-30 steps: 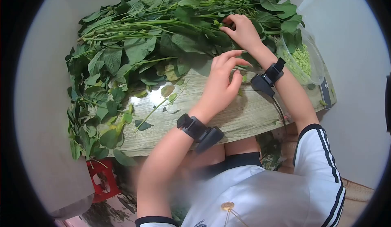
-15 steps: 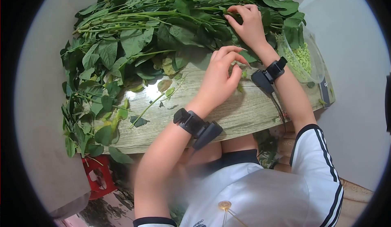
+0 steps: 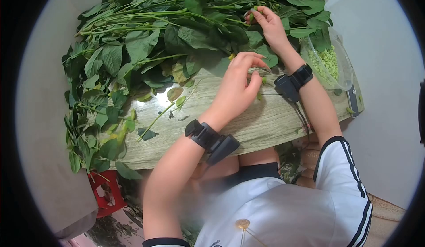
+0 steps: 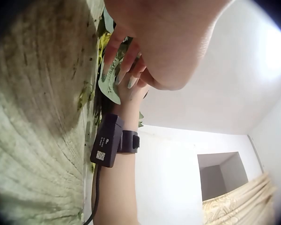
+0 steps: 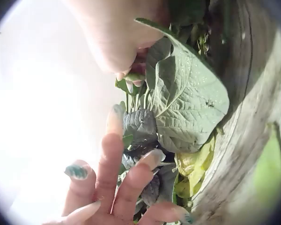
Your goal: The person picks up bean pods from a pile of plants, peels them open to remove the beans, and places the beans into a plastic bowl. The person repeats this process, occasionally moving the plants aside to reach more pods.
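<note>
My right hand (image 3: 273, 31) pinches a small green bean pod (image 3: 253, 15) between thumb and fingertips, at the right part of a heap of leafy bean plants (image 3: 155, 23). The right wrist view has the same pod (image 5: 135, 76) at the fingertips, beside a large leaf (image 5: 192, 98). Nearer the body, my left hand (image 3: 237, 83) hovers over the table in front of the heap, fingers loosely bent, with nothing in them. Its spread fingers (image 5: 103, 173) show in the right wrist view. A loose pod (image 5: 269, 171) lies on the wood below.
A clear plastic tub (image 3: 343, 72) of shelled green beans (image 3: 326, 63) stands at the right, leaves hanging over its rim. Loose leaves (image 3: 108, 109) cover the left side of the wooden table (image 3: 186, 143). A red plastic stool (image 3: 106, 194) is below the left edge. Walls flank both sides.
My right hand has moved up and slightly right, then drawn back a little, and the pod now shows in its fingertips. The left hand stays nearly in place.
</note>
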`<state>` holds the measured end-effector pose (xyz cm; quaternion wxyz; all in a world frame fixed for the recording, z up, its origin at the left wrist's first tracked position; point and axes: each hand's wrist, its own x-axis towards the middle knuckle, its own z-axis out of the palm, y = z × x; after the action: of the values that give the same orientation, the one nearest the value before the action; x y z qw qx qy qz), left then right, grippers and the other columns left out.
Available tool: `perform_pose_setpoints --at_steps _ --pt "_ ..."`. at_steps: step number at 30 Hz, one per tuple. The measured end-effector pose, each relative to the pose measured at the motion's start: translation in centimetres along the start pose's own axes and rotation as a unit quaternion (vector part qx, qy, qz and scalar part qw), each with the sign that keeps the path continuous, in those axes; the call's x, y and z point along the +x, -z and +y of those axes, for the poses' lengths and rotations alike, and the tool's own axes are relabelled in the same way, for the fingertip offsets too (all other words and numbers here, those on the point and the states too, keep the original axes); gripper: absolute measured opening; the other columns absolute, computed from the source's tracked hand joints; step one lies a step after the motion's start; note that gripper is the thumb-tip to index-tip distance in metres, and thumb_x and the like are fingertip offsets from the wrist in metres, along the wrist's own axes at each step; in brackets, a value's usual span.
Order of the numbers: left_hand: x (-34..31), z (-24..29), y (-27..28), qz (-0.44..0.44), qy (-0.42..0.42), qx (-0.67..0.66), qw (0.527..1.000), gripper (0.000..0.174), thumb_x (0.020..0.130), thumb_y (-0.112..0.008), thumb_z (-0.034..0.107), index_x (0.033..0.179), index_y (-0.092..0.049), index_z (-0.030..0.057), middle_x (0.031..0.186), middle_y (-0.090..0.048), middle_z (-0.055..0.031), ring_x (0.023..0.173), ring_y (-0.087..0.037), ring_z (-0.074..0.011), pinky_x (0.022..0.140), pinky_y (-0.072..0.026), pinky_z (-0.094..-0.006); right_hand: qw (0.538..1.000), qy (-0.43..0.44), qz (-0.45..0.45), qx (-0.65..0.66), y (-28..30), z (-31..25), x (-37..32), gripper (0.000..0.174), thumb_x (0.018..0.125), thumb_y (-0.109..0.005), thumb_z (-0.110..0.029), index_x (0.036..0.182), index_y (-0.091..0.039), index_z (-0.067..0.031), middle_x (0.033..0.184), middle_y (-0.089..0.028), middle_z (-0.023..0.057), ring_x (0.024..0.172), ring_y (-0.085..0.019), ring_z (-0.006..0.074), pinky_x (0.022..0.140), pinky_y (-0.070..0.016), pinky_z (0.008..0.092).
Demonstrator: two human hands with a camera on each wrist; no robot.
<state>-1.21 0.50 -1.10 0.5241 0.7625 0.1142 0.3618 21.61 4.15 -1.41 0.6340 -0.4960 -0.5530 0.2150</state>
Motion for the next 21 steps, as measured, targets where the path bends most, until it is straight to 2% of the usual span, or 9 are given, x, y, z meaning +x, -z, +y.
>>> perform_pose_setpoints --at_steps 6,9,13,17,20,21 --pt "-0.1 0.3 0.1 0.000 0.015 -0.029 0.999 0.021 0.088 -0.049 0.002 0.105 -0.061 0.0003 0.123 -0.057 -0.0100 0.103 -0.059 -0.0186 0.077 -0.0504 -0.0281 0.996 -0.078 0.032 0.031 -0.5 1.8 -0.5 0.027 0.103 -0.050 -0.025 0.105 -0.063 -0.0020 0.092 -0.066 0.0021 0.084 -0.060 0.0098 0.080 -0.0452 0.0248" --pt "-0.1 0.2 0.1 -0.002 0.011 -0.023 1.000 0.020 0.089 -0.049 0.003 0.104 -0.062 0.0005 0.123 -0.057 -0.0099 0.103 -0.059 -0.0182 0.078 -0.0508 -0.0282 0.991 -0.076 0.063 0.089 -0.7 1.9 -1.0 0.028 0.104 -0.048 -0.027 0.099 -0.062 -0.0028 0.084 -0.060 -0.0005 0.082 -0.051 0.0096 0.079 -0.0396 0.0240" --pt "-0.1 0.1 0.1 -0.007 0.027 -0.030 0.999 0.021 0.088 -0.050 0.003 0.105 -0.063 0.0018 0.123 -0.056 -0.0099 0.104 -0.058 -0.0182 0.080 -0.0511 -0.0289 0.984 -0.095 0.098 0.117 -1.3 1.7 -1.3 0.030 0.104 -0.047 -0.028 0.096 -0.061 -0.0025 0.083 -0.056 -0.0010 0.081 -0.047 0.0099 0.079 -0.0379 0.0247" --pt "-0.2 0.1 0.3 -0.003 0.030 -0.031 0.999 0.022 0.088 -0.050 0.002 0.105 -0.063 0.0027 0.122 -0.056 -0.0095 0.105 -0.058 -0.0179 0.079 -0.0512 -0.0289 0.982 -0.072 0.096 0.148 -1.0 1.5 -1.3 0.030 0.102 -0.053 -0.030 0.098 -0.064 -0.0024 0.083 -0.061 -0.0004 0.081 -0.052 0.0087 0.081 -0.0395 0.0244" --pt "-0.2 1.0 0.5 0.022 0.001 -0.028 0.999 0.024 0.086 -0.050 0.000 0.105 -0.064 0.0033 0.122 -0.057 -0.0095 0.107 -0.057 -0.0197 0.081 -0.0499 -0.0293 0.983 -0.068 0.092 0.146 -1.3 1.6 -1.5 0.029 0.099 -0.059 -0.032 0.100 -0.067 -0.0037 0.086 -0.066 0.0005 0.082 -0.056 0.0077 0.083 -0.0410 0.0236" --pt "0.0 1.2 0.7 0.031 -0.045 0.059 0.997 0.027 0.085 -0.050 -0.001 0.108 -0.064 0.0039 0.124 -0.056 -0.0103 0.113 -0.055 -0.0229 0.090 -0.0475 -0.0338 0.983 -0.067 0.100 0.136 -1.3 1.4 -1.5 0.029 0.098 -0.061 -0.032 0.102 -0.069 -0.0044 0.087 -0.068 0.0010 0.083 -0.057 0.0073 0.084 -0.0419 0.0233"
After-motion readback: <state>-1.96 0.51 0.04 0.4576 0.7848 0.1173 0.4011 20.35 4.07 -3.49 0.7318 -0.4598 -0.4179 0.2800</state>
